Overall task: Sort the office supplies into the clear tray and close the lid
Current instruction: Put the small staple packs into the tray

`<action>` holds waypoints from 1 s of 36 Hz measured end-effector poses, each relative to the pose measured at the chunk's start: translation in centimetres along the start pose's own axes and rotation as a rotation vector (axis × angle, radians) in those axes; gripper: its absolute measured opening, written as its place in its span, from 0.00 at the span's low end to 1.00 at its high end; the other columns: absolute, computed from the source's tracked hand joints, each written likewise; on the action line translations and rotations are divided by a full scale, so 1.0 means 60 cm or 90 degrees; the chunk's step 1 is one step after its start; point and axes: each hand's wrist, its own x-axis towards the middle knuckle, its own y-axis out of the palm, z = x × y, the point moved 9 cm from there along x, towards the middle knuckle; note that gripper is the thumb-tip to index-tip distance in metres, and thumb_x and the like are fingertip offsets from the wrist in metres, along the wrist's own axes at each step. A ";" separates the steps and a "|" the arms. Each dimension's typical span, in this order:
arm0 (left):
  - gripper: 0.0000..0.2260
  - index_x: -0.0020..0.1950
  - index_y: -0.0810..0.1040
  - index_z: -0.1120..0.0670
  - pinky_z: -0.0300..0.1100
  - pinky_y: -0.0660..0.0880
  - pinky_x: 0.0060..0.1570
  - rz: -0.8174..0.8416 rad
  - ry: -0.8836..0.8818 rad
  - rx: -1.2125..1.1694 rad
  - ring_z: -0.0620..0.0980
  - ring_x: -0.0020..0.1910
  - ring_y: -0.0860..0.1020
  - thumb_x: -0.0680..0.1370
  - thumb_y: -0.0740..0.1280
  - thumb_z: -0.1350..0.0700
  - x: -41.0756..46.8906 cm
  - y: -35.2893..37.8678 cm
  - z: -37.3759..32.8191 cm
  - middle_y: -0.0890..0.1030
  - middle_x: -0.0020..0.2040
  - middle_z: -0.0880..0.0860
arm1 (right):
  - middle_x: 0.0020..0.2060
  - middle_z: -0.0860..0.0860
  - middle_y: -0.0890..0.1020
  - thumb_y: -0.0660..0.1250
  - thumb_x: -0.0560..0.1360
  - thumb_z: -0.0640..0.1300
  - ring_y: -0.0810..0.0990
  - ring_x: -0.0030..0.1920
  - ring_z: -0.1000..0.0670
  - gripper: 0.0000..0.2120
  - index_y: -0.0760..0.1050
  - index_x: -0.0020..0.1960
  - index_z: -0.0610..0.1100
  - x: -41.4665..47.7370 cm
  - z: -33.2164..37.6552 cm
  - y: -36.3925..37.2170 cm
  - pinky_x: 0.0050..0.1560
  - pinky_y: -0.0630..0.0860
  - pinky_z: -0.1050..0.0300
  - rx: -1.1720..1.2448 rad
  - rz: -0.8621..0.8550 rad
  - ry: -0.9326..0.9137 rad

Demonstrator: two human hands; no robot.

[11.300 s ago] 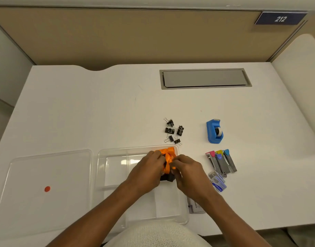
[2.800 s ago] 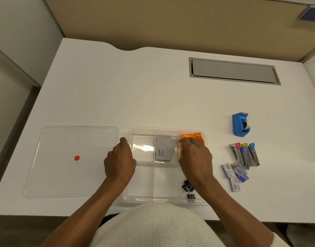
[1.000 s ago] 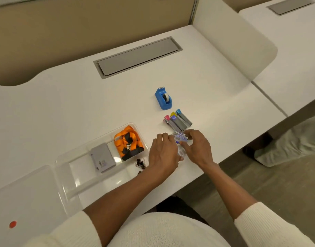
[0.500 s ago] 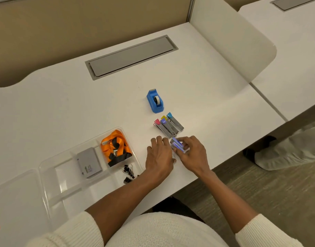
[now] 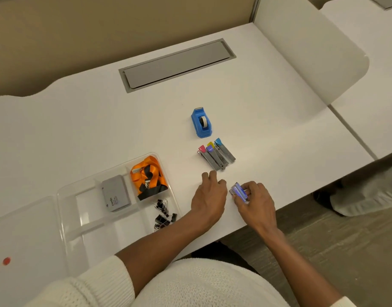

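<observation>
The clear tray [image 5: 64,209] lies at the lower left of the desk. Inside it are a grey card holder [image 5: 115,193], an orange lanyard [image 5: 148,175] and several black binder clips [image 5: 164,214]. Its lid [image 5: 19,240], marked with a red dot, rests to the left. My right hand [image 5: 256,202] grips a stack of small staple boxes [image 5: 239,192] near the desk's front edge. My left hand [image 5: 210,196] rests flat beside them, holding nothing. Several small staplers [image 5: 216,154] and a blue tape dispenser [image 5: 201,122] sit farther back.
A grey cable hatch [image 5: 177,64] is set into the white desk [image 5: 79,129] at the back. A white rounded divider [image 5: 310,47] borders the desk on the right. The desk's front edge runs just below my hands, with floor beyond it.
My right hand has gathered the staple boxes and pulled them slightly right, away from my left hand. The view has shifted a little.
</observation>
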 end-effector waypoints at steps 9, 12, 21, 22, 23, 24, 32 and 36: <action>0.15 0.66 0.76 0.60 0.48 0.77 0.57 -0.062 0.043 -0.071 0.57 0.70 0.70 0.79 0.70 0.62 -0.023 -0.066 0.005 0.69 0.73 0.60 | 0.51 0.45 0.84 0.73 0.76 0.56 0.83 0.46 0.47 0.22 0.77 0.63 0.45 0.014 0.027 0.003 0.50 0.84 0.49 -0.016 0.040 0.007; 0.15 0.66 0.78 0.58 0.46 0.79 0.59 -0.126 0.045 -0.154 0.53 0.66 0.71 0.79 0.71 0.59 -0.049 -0.101 0.028 0.72 0.69 0.57 | 0.51 0.46 0.85 0.73 0.76 0.55 0.83 0.45 0.48 0.22 0.77 0.65 0.47 0.012 0.044 0.006 0.51 0.82 0.50 -0.005 0.063 0.005; 0.13 0.58 0.84 0.50 0.30 0.75 0.55 -0.306 -0.012 -0.365 0.43 0.58 0.76 0.74 0.78 0.54 -0.208 -0.194 0.188 0.77 0.60 0.46 | 0.47 0.51 0.84 0.75 0.74 0.54 0.82 0.41 0.50 0.19 0.73 0.60 0.50 -0.027 0.192 0.017 0.46 0.78 0.56 0.052 0.112 -0.074; 0.13 0.58 0.84 0.51 0.30 0.76 0.56 -0.319 -0.023 -0.378 0.42 0.59 0.76 0.74 0.78 0.54 -0.229 -0.199 0.212 0.77 0.60 0.46 | 0.47 0.51 0.83 0.75 0.74 0.54 0.82 0.41 0.51 0.19 0.73 0.59 0.50 -0.036 0.215 0.022 0.45 0.78 0.57 0.057 0.124 -0.089; 0.13 0.58 0.84 0.51 0.31 0.77 0.56 -0.333 -0.040 -0.394 0.43 0.59 0.77 0.74 0.78 0.55 -0.249 -0.202 0.239 0.77 0.61 0.46 | 0.47 0.52 0.83 0.76 0.73 0.54 0.82 0.41 0.52 0.18 0.73 0.59 0.51 -0.046 0.239 0.029 0.45 0.79 0.58 0.062 0.138 -0.106; 0.13 0.57 0.85 0.52 0.32 0.79 0.55 -0.346 -0.064 -0.413 0.44 0.59 0.78 0.74 0.79 0.56 -0.271 -0.202 0.267 0.78 0.60 0.47 | 0.46 0.53 0.83 0.76 0.73 0.54 0.82 0.41 0.53 0.18 0.74 0.58 0.52 -0.058 0.263 0.038 0.44 0.79 0.60 0.065 0.155 -0.124; 0.13 0.55 0.85 0.52 0.28 0.80 0.50 -0.394 -0.190 -0.480 0.43 0.55 0.82 0.71 0.81 0.58 -0.405 -0.166 0.417 0.80 0.57 0.46 | 0.48 0.56 0.82 0.76 0.73 0.53 0.81 0.40 0.57 0.30 0.65 0.70 0.53 -0.153 0.404 0.140 0.43 0.78 0.66 0.071 0.247 -0.226; 0.14 0.55 0.86 0.53 0.31 0.82 0.50 -0.385 -0.199 -0.482 0.47 0.54 0.82 0.71 0.82 0.58 -0.438 -0.151 0.451 0.80 0.57 0.47 | 0.50 0.55 0.83 0.75 0.75 0.53 0.79 0.41 0.58 0.26 0.71 0.70 0.54 -0.194 0.443 0.189 0.47 0.81 0.63 0.017 0.272 -0.273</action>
